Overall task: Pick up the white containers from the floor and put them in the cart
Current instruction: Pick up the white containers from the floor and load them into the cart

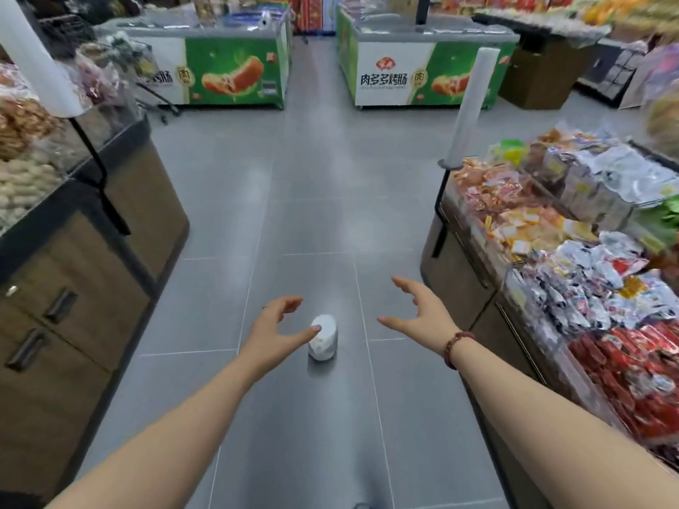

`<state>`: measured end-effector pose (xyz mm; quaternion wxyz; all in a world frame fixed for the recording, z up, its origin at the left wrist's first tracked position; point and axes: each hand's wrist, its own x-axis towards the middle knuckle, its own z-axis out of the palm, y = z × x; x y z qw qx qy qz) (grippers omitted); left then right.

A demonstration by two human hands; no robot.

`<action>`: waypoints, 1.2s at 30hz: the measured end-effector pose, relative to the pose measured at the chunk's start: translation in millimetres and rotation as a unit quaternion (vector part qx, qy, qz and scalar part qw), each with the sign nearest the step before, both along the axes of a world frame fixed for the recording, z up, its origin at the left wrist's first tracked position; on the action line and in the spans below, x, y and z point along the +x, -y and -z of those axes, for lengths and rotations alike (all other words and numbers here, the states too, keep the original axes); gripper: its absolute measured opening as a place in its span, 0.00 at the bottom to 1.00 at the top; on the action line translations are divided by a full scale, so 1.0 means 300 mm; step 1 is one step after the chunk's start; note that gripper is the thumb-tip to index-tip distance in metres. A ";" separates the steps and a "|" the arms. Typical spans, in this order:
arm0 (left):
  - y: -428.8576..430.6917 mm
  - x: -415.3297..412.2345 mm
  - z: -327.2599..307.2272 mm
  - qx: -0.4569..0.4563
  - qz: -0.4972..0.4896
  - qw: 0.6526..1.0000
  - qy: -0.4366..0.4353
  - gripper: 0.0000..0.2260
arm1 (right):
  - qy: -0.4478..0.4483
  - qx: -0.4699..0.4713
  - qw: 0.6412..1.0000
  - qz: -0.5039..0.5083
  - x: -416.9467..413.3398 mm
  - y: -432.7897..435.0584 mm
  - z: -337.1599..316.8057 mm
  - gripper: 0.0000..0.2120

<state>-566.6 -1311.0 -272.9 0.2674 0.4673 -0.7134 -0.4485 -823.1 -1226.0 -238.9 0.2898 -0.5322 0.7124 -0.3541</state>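
A white container (pixel 324 339) stands upright on the grey tiled floor in the middle of a shop aisle. My left hand (pixel 273 330) reaches out just left of it, fingers spread, with the thumb tip overlapping the container's upper left side. My right hand (pixel 422 312) is stretched out to the right of the container, open, with a clear gap between them. A red bead bracelet sits on my right wrist. Neither hand holds anything. No cart is in view.
A wood-fronted display counter (pixel 92 259) lines the left of the aisle. A bin of packaged snacks (pixel 558 244) lines the right. Two green chest freezers (pixel 235 75) (pixel 422 71) stand at the far end, with a gap between them.
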 end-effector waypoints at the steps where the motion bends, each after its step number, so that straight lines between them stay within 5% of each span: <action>1: 0.034 -0.037 0.007 0.008 -0.010 1.000 -0.004 0.27 | 0.001 0.007 1.000 -0.002 -0.040 0.051 0.002 0.36; 11: 0.449 -0.278 0.129 0.033 -0.030 0.998 0.042 0.25 | 0.032 0.058 0.997 -0.039 -0.243 0.538 0.137 0.34; 22: 0.949 -0.368 0.378 0.127 -0.125 0.981 0.071 0.27 | -0.080 0.173 0.962 -0.196 -0.348 1.133 0.357 0.34; 36: 1.166 -0.462 0.603 0.232 -0.331 0.912 0.076 0.30 | -0.189 0.253 0.838 -0.446 -0.430 1.768 0.672 0.38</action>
